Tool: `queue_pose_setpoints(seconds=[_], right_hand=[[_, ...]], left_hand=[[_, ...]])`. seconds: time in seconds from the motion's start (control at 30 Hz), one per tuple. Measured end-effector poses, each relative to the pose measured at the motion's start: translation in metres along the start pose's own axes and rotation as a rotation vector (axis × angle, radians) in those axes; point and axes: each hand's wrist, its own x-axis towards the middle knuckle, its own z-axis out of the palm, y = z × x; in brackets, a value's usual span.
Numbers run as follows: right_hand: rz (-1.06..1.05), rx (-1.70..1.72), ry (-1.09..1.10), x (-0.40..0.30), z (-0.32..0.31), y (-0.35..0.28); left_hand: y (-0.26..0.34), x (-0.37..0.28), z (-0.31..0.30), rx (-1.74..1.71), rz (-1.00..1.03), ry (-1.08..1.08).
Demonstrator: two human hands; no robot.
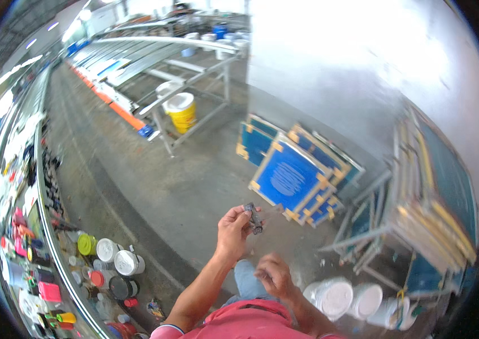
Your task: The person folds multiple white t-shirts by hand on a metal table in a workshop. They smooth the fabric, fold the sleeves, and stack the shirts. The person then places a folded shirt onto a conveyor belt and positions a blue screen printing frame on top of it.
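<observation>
My left hand (235, 229) is raised in front of me, with thumb and fingers pinching a small dark grey, stained object (254, 219). Its exact kind is not clear. A faint, see-through flat piece (274, 210) shows to its right; whether it joins the dark object I cannot tell. Lower and closer to my body is my right hand (275, 275), blurred, its fingers curled. Nothing shows in it, though the palm side is partly hidden. Beyond both hands, blue-mesh screen-printing frames (289, 173) with taped corners lean together by the wall.
More printing screens stand in a metal rack (370, 237) at right. White lidded buckets (335, 300) sit beside me. At left, tubs (129, 262) line the floor along a cluttered long table (59, 254). Ahead is a long metal-framed table (192, 80), with a yellow bucket (181, 116) beneath.
</observation>
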Motion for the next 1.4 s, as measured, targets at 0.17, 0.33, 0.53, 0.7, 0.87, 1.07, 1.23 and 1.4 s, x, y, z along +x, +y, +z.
queue_pose_setpoints(seconds=[0.17, 0.33, 0.53, 0.7, 0.87, 1.07, 1.23, 1.4], right_hand=[[0.035, -0.151, 0.016, 0.13, 0.074, 0.078], [0.202, 0.16, -0.121, 0.319, 0.134, 0.061], [-0.016, 0.103, -0.444, 0.466, 0.262, 0.04], [-0.058, -0.07, -0.994, 0.543, 0.384, 0.053], [-0.176, -0.022, -0.697, 0.601, 0.481, 0.041], [-0.073, -0.061, -0.644, 0.687, 0.572, 0.031], [-0.104, -0.167, -0.586, 0.753, 0.674, 0.043], [-0.178, -0.152, -0.586, 0.835, 0.799, 0.039]], left_hand=[[0.093, 0.091, -0.079, -0.07, 0.079, 0.142], [0.197, 0.11, -0.141, 0.07, 0.199, 0.324], [0.307, 0.119, -0.232, 0.158, 0.464, 0.544], [0.368, 0.158, -0.331, 0.239, 0.507, 0.629], [0.44, 0.195, -0.417, 0.319, 0.512, 0.828], [0.532, 0.251, -0.488, 0.365, 0.507, 0.822], [0.6, 0.305, -0.564, 0.798, 0.523, 1.038], [0.689, 0.349, -0.66, 1.129, 0.6, 1.155]])
